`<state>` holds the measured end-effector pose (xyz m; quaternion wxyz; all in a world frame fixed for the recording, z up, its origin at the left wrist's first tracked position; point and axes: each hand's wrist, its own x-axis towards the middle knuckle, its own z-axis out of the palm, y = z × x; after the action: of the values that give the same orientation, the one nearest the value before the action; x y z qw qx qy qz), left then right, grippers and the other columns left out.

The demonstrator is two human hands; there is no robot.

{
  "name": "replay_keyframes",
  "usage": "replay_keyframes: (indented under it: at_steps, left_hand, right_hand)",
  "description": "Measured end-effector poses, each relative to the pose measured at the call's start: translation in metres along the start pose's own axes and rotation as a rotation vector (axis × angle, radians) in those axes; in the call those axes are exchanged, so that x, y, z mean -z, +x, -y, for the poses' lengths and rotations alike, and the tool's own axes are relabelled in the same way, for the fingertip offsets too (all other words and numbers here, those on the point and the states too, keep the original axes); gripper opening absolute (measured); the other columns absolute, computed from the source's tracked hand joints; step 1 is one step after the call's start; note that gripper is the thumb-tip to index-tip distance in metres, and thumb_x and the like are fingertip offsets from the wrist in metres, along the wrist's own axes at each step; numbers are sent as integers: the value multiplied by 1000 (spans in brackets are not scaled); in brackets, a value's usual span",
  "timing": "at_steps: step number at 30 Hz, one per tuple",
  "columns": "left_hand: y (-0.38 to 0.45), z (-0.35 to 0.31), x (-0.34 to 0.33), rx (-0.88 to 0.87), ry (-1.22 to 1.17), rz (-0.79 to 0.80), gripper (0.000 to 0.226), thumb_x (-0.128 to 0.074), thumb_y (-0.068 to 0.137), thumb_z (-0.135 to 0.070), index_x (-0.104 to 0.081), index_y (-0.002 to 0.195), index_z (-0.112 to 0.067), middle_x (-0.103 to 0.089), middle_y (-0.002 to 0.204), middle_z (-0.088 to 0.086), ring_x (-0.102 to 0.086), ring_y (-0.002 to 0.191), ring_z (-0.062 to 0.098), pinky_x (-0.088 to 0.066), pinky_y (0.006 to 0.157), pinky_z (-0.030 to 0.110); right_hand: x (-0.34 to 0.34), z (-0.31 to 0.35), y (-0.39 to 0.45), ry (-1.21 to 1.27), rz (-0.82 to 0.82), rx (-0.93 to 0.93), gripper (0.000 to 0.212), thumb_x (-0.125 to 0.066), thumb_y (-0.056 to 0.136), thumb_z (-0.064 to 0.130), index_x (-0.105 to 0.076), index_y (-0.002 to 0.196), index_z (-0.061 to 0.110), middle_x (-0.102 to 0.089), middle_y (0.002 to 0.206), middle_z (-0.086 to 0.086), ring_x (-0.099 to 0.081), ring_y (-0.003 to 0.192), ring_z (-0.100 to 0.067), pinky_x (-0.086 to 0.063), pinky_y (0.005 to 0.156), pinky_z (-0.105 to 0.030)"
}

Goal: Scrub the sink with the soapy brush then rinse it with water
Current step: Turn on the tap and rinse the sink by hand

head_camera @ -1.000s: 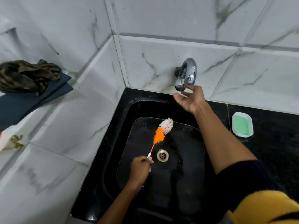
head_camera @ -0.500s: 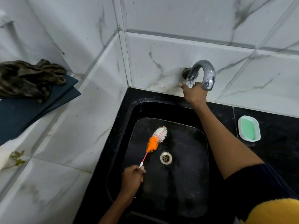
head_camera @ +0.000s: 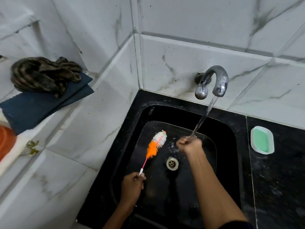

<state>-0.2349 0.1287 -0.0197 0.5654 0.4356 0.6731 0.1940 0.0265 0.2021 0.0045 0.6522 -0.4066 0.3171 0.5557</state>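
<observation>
Set into the black bench (head_camera: 279,187) is one black sink (head_camera: 227,162), with one metal drain (head_camera: 172,163) in its floor. Two marble-tiled walls meet at the corner behind it. One ledge (head_camera: 69,129) on the left wall carries one stack of dark blue cloths (head_camera: 38,106) with one striped brown cloth (head_camera: 42,75) bunched on top. One chrome tap (head_camera: 214,81) projects from the rear wall; one stream of water (head_camera: 205,114) runs from its spout onto the right hand (head_camera: 189,144), which is curled into a fist over the sink floor and grips nothing visible. One brush (head_camera: 155,146), with white and orange bristles, lies angled above the sink floor, left of the drain; the left hand (head_camera: 132,187) pinches its handle end with curled fingers. One white soap dish (head_camera: 262,142) holding one green soap bar sits on the bench, right of the sink.
</observation>
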Motion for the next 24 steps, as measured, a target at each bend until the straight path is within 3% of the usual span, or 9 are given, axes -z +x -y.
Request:
replay_keyframes:
  at_steps: [5,7,8,10,13,16,19,22,24]
  left_hand:
    - [-5,5,2,15,1,-13,29,-60,97,-17,-68,72,-6,-50,45,0,-38,37,9,-28,43,23]
    - [-6,7,3,24,0,-27,29,-60,97,-16,-68,70,-6,-50,44,0,-37,36,8,-27,43,23]
    - [-6,8,3,28,-4,-34,30,-60,96,-15,-68,69,-6,-50,44,0,-37,35,8,-27,43,24]
    - [-8,10,4,28,-1,-47,30,-60,96,-14,-67,68,-6,-49,43,0,-36,34,8,-27,43,24]
    - [-10,9,7,29,-7,-63,31,-60,97,-13,-66,68,-4,-48,42,0,-36,34,8,-27,43,24]
    - [-12,12,13,22,-16,-84,31,-60,96,-13,-67,66,-6,-49,42,1,-38,35,9,-29,45,24]
    - [-12,13,18,19,-9,-103,31,-61,95,-14,-68,66,-8,-51,43,1,-41,36,9,-31,46,25]
    - [-12,16,20,24,-11,-109,30,-61,95,-15,-69,66,-9,-52,43,1,-42,37,9,-32,47,25]
    - [-11,18,18,30,-8,-108,31,-62,95,-15,-69,65,-10,-53,43,1,-43,37,9,-33,49,26]
  right_hand:
    - [-11,-5,-6,103,-46,-23,36,-21,99,20,-36,67,18,-35,48,3,-30,46,-10,-22,48,-20]
    - [-32,-4,-9,147,-38,-1,41,-27,104,25,-51,73,14,-53,52,-4,-51,54,-13,-37,47,-23]
    - [-46,-3,-10,140,-2,10,39,-29,105,27,-61,89,10,-65,68,-10,-64,68,-18,-49,51,-26]
    - [-77,-3,-17,48,121,12,40,-29,106,25,-54,126,1,-67,110,-21,-65,104,-32,-59,77,-37]
    - [-123,-7,-34,-118,292,10,38,-32,105,14,-50,125,-12,-55,130,-28,-54,122,-38,-44,104,-45]
    - [-145,-9,-46,-137,352,23,31,-34,102,8,-57,106,-13,-57,125,-28,-54,121,-39,-43,105,-46]
    - [-133,-3,-42,-59,276,44,36,-33,104,14,-59,103,-12,-65,104,-29,-62,108,-37,-50,98,-41]
    - [-100,9,-29,111,164,51,38,-31,101,15,-61,81,3,-66,63,-14,-63,67,-21,-53,65,-28]
    - [-73,15,-20,160,126,70,39,-26,97,19,-47,65,14,-51,48,-3,-43,50,-14,-34,51,-23]
